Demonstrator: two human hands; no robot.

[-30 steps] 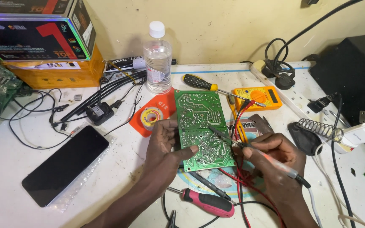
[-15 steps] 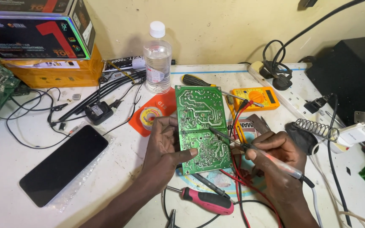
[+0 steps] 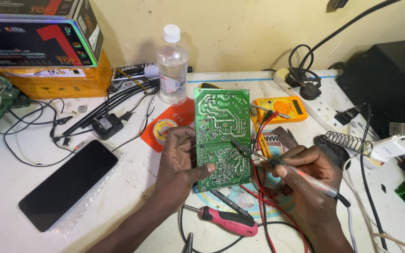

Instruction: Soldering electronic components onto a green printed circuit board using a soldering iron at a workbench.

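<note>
At frame centre the green circuit board (image 3: 222, 136) stands tilted (solder side up), left hand (image 3: 180, 161) fingers curled around its left edge, thumb pressing. Right hand (image 3: 308, 175) fingers pinch a soldering iron (image 3: 284, 166), tip touching board.

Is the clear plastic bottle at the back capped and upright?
Yes. The clear plastic bottle stands upright on the white table, its white cap on top.
</note>
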